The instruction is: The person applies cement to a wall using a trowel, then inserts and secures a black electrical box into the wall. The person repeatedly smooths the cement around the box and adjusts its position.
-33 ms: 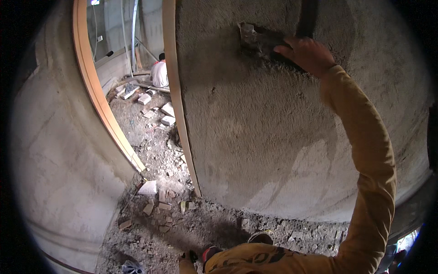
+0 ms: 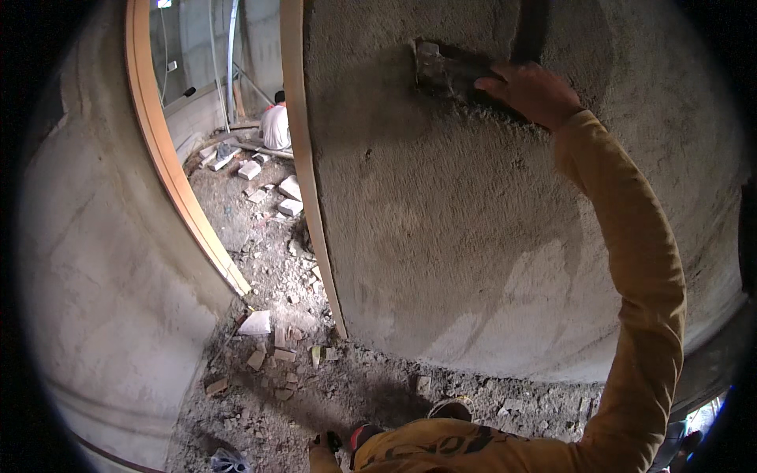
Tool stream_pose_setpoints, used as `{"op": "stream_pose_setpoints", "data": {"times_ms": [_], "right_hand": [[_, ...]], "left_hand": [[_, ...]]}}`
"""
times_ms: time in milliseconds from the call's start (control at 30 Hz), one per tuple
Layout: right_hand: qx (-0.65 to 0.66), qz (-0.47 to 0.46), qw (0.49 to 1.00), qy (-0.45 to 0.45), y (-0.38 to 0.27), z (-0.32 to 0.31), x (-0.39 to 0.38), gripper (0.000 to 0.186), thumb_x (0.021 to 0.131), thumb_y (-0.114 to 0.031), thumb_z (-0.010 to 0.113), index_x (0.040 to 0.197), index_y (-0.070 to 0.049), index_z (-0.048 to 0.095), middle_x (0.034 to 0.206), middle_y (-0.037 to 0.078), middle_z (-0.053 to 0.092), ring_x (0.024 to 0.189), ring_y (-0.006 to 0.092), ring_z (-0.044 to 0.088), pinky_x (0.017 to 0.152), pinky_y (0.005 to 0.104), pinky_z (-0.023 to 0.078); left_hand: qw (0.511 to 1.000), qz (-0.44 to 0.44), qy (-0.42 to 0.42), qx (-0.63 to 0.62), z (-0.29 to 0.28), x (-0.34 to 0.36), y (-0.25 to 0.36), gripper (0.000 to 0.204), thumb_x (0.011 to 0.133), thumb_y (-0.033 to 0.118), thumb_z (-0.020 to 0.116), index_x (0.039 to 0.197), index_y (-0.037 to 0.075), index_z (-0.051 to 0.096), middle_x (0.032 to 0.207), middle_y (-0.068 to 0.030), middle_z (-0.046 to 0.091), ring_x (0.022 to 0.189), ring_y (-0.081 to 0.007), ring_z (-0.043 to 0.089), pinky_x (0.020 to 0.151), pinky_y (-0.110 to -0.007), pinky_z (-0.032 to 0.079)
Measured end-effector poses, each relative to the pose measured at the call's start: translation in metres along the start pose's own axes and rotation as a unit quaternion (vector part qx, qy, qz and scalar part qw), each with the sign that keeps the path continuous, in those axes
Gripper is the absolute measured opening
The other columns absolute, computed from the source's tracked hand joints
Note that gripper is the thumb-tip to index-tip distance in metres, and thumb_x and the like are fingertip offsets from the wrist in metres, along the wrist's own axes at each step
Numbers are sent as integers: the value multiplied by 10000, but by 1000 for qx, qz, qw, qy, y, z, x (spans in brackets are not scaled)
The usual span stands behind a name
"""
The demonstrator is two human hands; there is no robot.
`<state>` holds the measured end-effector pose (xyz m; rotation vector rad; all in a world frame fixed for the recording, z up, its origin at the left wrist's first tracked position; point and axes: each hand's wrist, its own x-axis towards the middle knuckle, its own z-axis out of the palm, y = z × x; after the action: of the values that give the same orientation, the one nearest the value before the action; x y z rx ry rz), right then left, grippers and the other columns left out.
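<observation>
Dark-grey trowel (image 2: pixel 456 74), held in right-hand fingers (image 2: pixel 497 87), jutting left

Light brightens the doorway (image 2: pixel 236 189); the fisheye-bowed wall (image 2: pixel 449 213) is mostly dim.

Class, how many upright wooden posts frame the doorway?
2: an orange post on the left and a paler post on the right, against the rough wall. Neither looks hidden, though their tops run out of the picture.

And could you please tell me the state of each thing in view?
wall, rough, patchily darkened
flat tool, against the wall
right hand, gripping the flat tool
left hand, lowered, grip unclear
door frame, upright, no door visible
floor, strewn with rubble
</observation>
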<state>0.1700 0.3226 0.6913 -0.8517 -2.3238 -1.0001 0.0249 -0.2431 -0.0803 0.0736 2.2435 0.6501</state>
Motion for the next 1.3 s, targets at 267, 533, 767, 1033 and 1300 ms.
{"op": "stream_pose_setpoints", "data": {"times_ms": [267, 533, 767, 1033, 1300], "right_hand": [[-76, -52, 995, 40, 5, -7, -3, 533, 907, -523, 477, 1212, -90, 543, 840, 150, 658, 803, 310, 672, 677, 388, 549], [-17, 5, 998, 67, 1, -13, -4, 530, 903, -540, 462, 1139, -76, 559, 801, 160, 653, 772, 328, 668, 633, 408, 540], [61, 46, 997, 2, -7, -24, -3, 564, 902, -582, 414, 1158, -108, 580, 901, 176, 664, 872, 345, 653, 773, 470, 516], [-5, -17, 1000, 17, 1, -10, -1, 525, 904, -526, 465, 1187, -93, 562, 876, 151, 669, 798, 305, 670, 672, 411, 544], [-38, 40, 998, -36, -16, -18, -3, 486, 923, -516, 436, 1213, -139, 535, 884, 140, 672, 812, 303, 674, 682, 441, 553]], "left_hand": [[985, -133, -48, -100, 3, 15, 22, 886, 712, 337, 732, 1435, 238, 229, 1284, -313, 387, 940, -381, 612, 741, -438, 504], [993, 9, 41, 110, -4, -32, 28, 707, 737, 545, 680, 1206, 61, 464, 1000, -213, 602, 879, -358, 637, 743, -477, 492], [991, -90, 95, -17, 4, -10, 37, 695, 769, 570, 654, 1161, 14, 511, 942, -175, 662, 858, -362, 642, 743, -490, 488], [990, 35, -28, 135, -5, -10, 29, 789, 746, 271, 704, 1391, 117, 276, 1098, -201, 505, 875, -322, 594, 680, -418, 494], [994, -46, 18, -93, -3, -2, 37, 685, 770, 344, 669, 1313, 55, 368, 1052, -205, 575, 834, -324, 610, 684, -418, 495]]}}
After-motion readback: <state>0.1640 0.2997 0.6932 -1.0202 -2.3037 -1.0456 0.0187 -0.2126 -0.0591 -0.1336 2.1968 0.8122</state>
